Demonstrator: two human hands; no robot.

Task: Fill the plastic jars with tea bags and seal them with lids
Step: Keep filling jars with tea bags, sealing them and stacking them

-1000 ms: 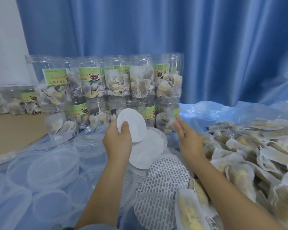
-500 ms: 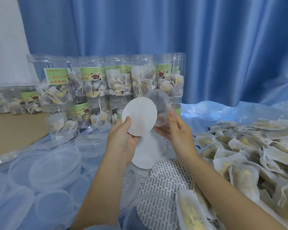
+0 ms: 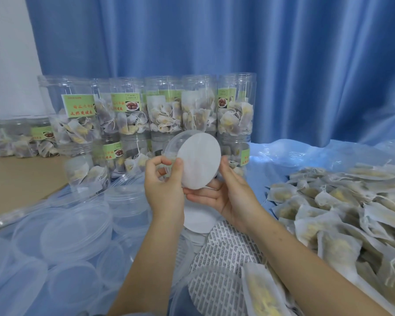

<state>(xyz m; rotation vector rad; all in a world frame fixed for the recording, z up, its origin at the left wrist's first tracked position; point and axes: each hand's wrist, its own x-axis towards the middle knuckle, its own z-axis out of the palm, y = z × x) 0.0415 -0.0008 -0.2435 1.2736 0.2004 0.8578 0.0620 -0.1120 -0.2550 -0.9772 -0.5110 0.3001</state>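
Observation:
A clear plastic lid (image 3: pixel 174 142) with a round white liner disc (image 3: pixel 200 160) set against its inside is held up between both hands at the centre. My left hand (image 3: pixel 164 185) grips the lid's left rim with thumb and curled fingers. My right hand (image 3: pixel 228 195) holds its lower right edge, thumb under the disc. Behind stand stacked clear jars (image 3: pixel 234 110) with green labels, holding tea bags, their mouths uncovered. A heap of loose tea bags (image 3: pixel 342 210) lies at the right.
Several clear lids (image 3: pixel 75 229) are scattered at the lower left on blue plastic sheeting. White and printed liner discs (image 3: pixel 226 249) lie below my hands. A jar lies on its side (image 3: pixel 21 140) at the far left on a brown surface. A blue curtain hangs behind.
My right hand picked up a clear lid and brought it to the white disc in my left hand. The disc now sits against the lid, with both hands on it.

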